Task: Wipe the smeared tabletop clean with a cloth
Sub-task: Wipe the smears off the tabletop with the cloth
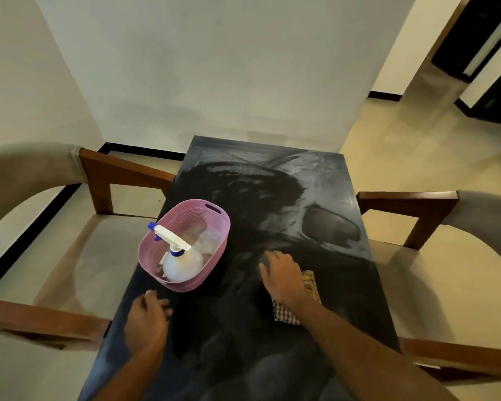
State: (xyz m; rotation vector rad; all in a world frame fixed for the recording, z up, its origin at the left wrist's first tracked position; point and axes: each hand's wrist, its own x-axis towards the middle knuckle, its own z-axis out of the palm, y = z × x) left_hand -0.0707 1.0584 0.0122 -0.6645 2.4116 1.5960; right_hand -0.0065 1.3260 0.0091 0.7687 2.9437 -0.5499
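Observation:
A dark tabletop point(315, 180) runs away from me, with whitish smears over its far and right parts and darker swept patches in the middle. My right hand point(284, 276) lies flat with spread fingers on a checked cloth point(304, 302), pressing it onto the table near the centre; most of the cloth is hidden under the hand and wrist. My left hand point(146, 319) rests on the table's near left part, fingers loosely bent, holding nothing, just below the basket.
A pink plastic basket point(214, 215) stands on the table's left side and holds a white spray bottle point(180, 256) with a blue nozzle. Wooden-armed chairs flank the table, one at the left point(99, 180) and one at the right point(411, 206). A wall lies beyond the far edge.

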